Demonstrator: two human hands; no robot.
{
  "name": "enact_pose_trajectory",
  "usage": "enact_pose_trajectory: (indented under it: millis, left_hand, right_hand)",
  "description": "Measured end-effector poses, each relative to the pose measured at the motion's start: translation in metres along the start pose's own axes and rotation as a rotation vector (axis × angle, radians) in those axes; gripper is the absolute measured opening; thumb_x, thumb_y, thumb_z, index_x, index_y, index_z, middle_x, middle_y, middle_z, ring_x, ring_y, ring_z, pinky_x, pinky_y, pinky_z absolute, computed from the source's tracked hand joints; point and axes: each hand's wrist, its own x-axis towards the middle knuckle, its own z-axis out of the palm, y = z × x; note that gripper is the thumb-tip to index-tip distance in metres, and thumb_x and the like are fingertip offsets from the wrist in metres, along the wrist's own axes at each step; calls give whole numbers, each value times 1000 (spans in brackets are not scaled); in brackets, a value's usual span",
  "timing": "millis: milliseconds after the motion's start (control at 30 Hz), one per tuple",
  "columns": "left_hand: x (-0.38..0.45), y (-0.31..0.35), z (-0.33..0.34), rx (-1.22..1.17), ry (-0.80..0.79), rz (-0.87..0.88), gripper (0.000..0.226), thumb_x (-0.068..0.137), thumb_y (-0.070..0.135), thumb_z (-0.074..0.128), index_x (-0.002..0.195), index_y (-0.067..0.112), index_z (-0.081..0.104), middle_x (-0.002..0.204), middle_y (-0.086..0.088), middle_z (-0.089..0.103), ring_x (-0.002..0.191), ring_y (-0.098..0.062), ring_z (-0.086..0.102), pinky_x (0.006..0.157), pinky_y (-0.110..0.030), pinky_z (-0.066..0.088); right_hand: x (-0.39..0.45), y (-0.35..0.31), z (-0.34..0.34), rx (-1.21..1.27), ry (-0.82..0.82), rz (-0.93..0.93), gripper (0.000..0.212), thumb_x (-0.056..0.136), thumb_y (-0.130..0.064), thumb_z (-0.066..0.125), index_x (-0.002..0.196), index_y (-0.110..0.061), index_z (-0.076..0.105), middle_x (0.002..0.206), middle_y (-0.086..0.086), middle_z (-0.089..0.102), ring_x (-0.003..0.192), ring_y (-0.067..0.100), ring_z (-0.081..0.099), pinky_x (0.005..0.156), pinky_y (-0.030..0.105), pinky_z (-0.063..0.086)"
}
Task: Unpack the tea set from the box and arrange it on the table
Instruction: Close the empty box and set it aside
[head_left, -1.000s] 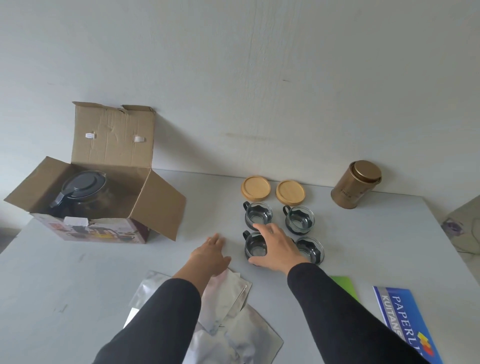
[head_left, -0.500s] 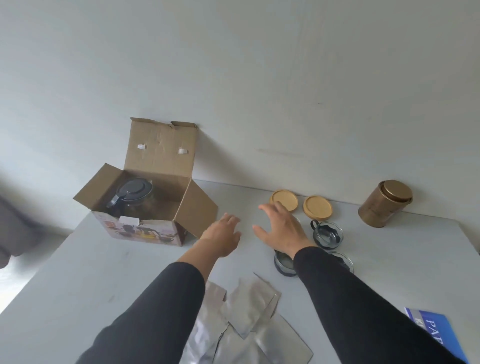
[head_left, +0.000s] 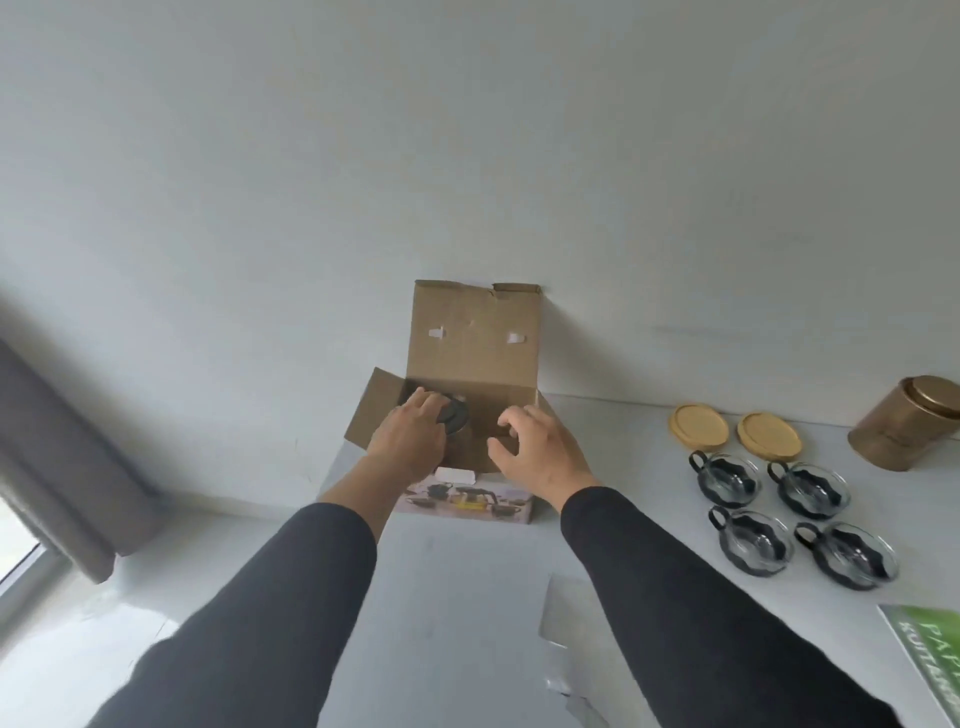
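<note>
Head view: the teapot (head_left: 453, 415) is seen inside the box (head_left: 470, 343), under the left hand (head_left: 410, 439), whose grip cannot be told. The right hand (head_left: 535, 449), loosely spread and empty, is held beside it. Glass is judged fragile, slippery; handle and base should be gripped.

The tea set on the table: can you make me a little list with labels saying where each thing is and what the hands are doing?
box: brown cardboard box, flaps open, by the wall
teapot: dark-lidded glass teapot, inside the box
left hand: left hand reaching into the box, on the teapot; grip unclear
right hand: right hand above the box, fingers loosely curled, holding nothing
cups: four glass cups with black handles, two rows, right of the box
lids: two round wooden lids, behind the cups
</note>
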Motion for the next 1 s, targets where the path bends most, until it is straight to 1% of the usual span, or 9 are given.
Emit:
enact_pose_trajectory:
  millis: [133,300,367,467,600,700,800,900,1000]
  left_hand:
    - [0,-57,-11,41,-37,-36,35,97,14,42,132,12,44,136,-2,44,117,-25,52,93,-33,44]
    - [2,-83,-9,39,-100,-67,26,94,8,42,118,12,51,119,-5,56,100,-28,57,81,-36,49]
    - [2,-86,-6,15,-131,-75,26,96,9,40,120,11,52,117,-9,59,101,-29,57,83,-38,51]
    - [6,-92,-3,-109,-153,-132,32,98,17,42,128,15,52,122,-10,61,104,-28,59,85,-37,52]
    - [11,-98,-3,-347,-145,-237,32,94,22,55,125,19,56,122,-2,64,104,-21,60,78,-28,51]
    - [11,-102,-4,-453,-142,-298,29,92,24,60,120,18,59,117,0,67,95,-17,58,74,-24,47]
    - [13,-104,-3,-496,-147,-331,29,90,27,62,118,19,59,115,0,67,94,-17,58,77,-26,49]
    - [15,-103,-3,-550,-154,-356,30,90,25,63,118,18,59,115,-2,66,89,-17,56,71,-25,47]
    - [15,-100,-3,-564,-141,-372,29,91,22,61,119,18,58,117,-4,65,92,-19,59,72,-26,49]
  right_hand:
    - [9,-59,37,-6,-116,57,31,92,-35,51,111,-12,58,105,6,62,96,24,57,74,29,44]
    - [16,-96,66,71,-152,193,24,95,-28,48,101,-9,61,101,9,65,96,27,59,74,29,44]
    - [21,-101,71,136,-152,296,23,95,-26,46,88,-9,61,90,8,63,88,27,56,70,28,40]
    - [30,-104,81,194,-147,427,34,95,-25,45,65,-10,51,68,6,54,75,27,50,65,27,34]
    - [46,-105,97,300,-168,569,36,95,-37,45,87,-7,63,89,12,63,81,26,54,63,25,37]
    - [56,-107,108,329,-182,670,43,94,-45,45,107,-7,62,101,8,63,100,29,58,88,32,45]
    - [63,-108,121,333,-215,750,46,91,-50,47,107,-10,63,99,6,66,102,29,60,100,41,41]
    - [70,-109,126,391,-204,816,37,84,-50,52,98,-17,64,93,3,69,98,28,61,100,46,40]
    - [74,-107,116,563,-104,891,41,81,-49,58,98,-12,58,92,2,64,97,27,61,99,44,43]
